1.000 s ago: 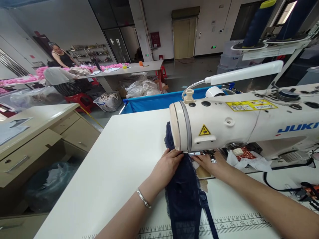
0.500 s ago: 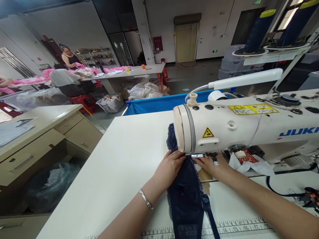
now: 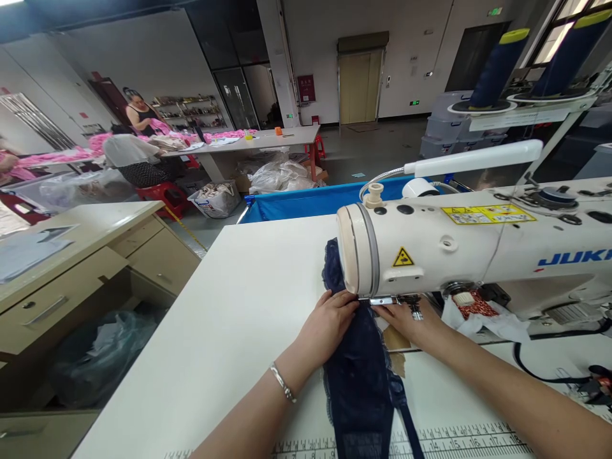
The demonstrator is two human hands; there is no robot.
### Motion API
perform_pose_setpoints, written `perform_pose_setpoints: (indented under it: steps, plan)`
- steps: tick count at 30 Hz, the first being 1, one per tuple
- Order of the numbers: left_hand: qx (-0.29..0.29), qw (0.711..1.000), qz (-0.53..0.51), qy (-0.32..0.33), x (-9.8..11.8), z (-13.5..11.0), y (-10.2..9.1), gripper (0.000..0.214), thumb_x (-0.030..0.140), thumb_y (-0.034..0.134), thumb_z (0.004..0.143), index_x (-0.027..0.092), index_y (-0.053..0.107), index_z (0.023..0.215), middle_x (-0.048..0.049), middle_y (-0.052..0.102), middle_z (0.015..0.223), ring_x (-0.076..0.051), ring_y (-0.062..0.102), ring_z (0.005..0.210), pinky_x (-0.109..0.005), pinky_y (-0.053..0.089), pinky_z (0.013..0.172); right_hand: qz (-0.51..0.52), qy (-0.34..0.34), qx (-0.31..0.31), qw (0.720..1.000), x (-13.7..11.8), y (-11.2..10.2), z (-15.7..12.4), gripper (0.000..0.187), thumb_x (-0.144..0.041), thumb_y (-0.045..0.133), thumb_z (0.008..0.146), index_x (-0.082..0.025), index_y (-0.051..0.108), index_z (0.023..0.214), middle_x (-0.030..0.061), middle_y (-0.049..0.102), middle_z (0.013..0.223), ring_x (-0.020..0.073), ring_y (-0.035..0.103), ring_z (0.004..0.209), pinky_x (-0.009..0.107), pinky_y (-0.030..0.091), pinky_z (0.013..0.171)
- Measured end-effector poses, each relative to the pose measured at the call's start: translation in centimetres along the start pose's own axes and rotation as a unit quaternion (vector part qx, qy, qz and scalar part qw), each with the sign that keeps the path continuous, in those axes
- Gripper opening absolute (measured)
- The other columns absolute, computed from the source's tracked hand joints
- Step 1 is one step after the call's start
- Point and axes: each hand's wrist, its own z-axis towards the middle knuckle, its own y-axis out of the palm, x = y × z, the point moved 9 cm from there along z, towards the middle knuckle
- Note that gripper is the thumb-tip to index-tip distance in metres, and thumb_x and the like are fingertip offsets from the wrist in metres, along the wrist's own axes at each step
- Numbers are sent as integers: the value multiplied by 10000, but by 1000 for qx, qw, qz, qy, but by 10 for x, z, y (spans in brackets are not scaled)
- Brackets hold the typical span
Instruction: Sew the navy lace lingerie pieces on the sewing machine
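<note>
A navy lace-trimmed garment (image 3: 361,382) with a narrow strap (image 3: 404,408) lies lengthwise on the white sewing table, its far part beside the head of a white sewing machine (image 3: 411,242). My left hand (image 3: 329,322) rests on the garment's left side with fingers laid flat, the tips just in front of the machine head. My right hand (image 3: 406,319) reaches under the machine arm from the right, its thumb and fingers closed at the garment's right edge near the presser foot (image 3: 385,301). The machine head and needle-bar parts hide some of the right fingers and the stitching spot.
A printed ruler strip (image 3: 463,440) runs along the table's near edge. Right of the hands are a white cloth with copper-coloured material (image 3: 478,305) and a black cord. A blue fabric bin (image 3: 296,204) hangs behind the table. A wooden desk (image 3: 119,229) stands left; a co-worker (image 3: 141,115) is farther back.
The view has shifted slightly, so everything sits a little lower and to the right. Both hands and the garment keep nearly the same position at the machine.
</note>
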Motion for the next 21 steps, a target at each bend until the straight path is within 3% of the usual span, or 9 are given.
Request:
perform_pose_setpoints:
  steps: [3, 9, 16, 21]
  plan:
    - [6, 1000, -7, -5, -2, -1, 1, 267, 198, 430, 996, 201, 621, 1183, -61, 606, 1273, -198, 569, 1133, -386, 431, 1029, -34, -11, -12, 999, -2, 2, 0, 340, -282, 402, 989, -288, 722, 1106, 77, 743, 948, 267, 677, 790, 415, 554, 727]
    - [15, 999, 15, -35, -10, -2, 2, 244, 228, 494, 976, 254, 605, 1192, -29, 651, 1164, -221, 569, 1091, -426, 416, 994, -21, -18, 31, 999, -2, 0, 1, 346, -275, 392, 985, -284, 731, 1056, 68, 737, 927, 275, 680, 830, 444, 558, 756]
    - [-5, 980, 198, -19, 5, 9, 1, 125, 142, 514, 929, 182, 621, 979, -57, 647, 909, -258, 588, 888, -397, 468, 764, -33, -65, 56, 996, -17, -11, -1, 312, -157, 464, 940, -251, 681, 1144, 90, 721, 1039, 264, 673, 877, 419, 533, 798]
    - [-20, 974, 224, -34, 2, 10, 2, 73, 161, 524, 928, 176, 580, 972, -59, 614, 911, -254, 575, 872, -389, 466, 767, 1, -2, 7, 1000, -5, -4, 3, 254, -210, 514, 930, -257, 706, 1089, 102, 730, 967, 278, 674, 847, 420, 540, 756]
